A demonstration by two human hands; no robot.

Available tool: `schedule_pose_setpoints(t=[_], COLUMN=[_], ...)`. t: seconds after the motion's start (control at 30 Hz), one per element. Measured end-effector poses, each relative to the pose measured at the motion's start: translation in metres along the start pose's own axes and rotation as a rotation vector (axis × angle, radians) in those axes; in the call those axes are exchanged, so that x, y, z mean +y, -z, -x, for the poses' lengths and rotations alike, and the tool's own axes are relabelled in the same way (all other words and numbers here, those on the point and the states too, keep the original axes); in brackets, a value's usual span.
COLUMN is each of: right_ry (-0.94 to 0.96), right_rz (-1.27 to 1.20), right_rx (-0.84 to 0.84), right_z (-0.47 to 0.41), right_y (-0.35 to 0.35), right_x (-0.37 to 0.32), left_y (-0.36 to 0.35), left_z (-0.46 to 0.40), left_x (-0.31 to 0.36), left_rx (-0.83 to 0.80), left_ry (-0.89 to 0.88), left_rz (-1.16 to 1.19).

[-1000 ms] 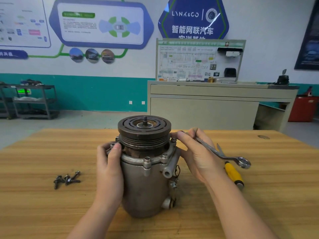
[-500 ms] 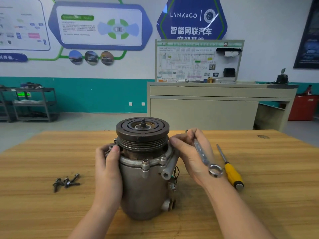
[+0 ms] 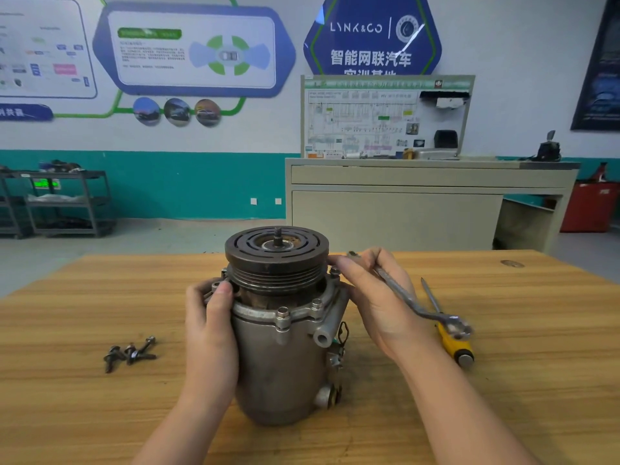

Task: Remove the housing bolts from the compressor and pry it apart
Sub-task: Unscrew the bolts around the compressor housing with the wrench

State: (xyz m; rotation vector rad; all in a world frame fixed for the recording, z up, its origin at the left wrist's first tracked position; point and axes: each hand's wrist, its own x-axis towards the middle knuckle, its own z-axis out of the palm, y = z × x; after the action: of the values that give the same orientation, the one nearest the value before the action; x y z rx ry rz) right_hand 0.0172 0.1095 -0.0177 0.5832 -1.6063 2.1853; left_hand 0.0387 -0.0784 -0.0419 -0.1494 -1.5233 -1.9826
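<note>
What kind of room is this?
Probably a car-repair training workshop: a grey metal compressor stands on a wooden workbench, a white wiring-diagram training board sits behind, and blue car-themed posters cover the wall.

"LYNK&CO" and "智能网联汽车" are printed on the blue hexagonal wall sign (image 3: 371,35) at twelve o'clock.

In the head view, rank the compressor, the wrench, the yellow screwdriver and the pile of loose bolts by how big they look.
1. compressor
2. wrench
3. yellow screwdriver, partly hidden by the wrench, so this place is unsure
4. loose bolts
</note>
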Motion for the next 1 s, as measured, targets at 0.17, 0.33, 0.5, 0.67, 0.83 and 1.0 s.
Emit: schedule_pose_setpoints(t=[0.17, 0.33, 0.5, 0.67, 0.83, 1.0], right_ry=[0.048, 0.036, 0.076, 0.046, 0.055, 0.052], right_rz=[0.158, 0.101, 0.186, 0.172, 0.201, 0.227], right_rx=[0.034, 0.012, 0.045, -0.029, 0.0, 0.006], right_z=[0.0, 0.001, 0.0, 0.0, 0.002, 0.002], right_y=[0.002, 0.001, 0.003, 0.002, 0.001, -0.001], right_x=[-0.001, -0.002, -0.002, -0.001, -0.002, -0.002], left_y=[0.0, 0.0, 0.0, 0.004, 0.005, 0.003], left_z=[-0.001, -0.002, -0.002, -0.003, -0.006, -0.005], left_x=[-0.001, -0.003, -0.004, -0.01, -0.008, -0.006], left_rx=[0.001, 0.01, 0.016, 0.051, 0.164, 0.162], left_ry=[0.009, -0.002, 0.0, -0.006, 0.128, 0.097], left_rz=[0.004, -0.002, -0.022, -0.071, -0.022, -0.04])
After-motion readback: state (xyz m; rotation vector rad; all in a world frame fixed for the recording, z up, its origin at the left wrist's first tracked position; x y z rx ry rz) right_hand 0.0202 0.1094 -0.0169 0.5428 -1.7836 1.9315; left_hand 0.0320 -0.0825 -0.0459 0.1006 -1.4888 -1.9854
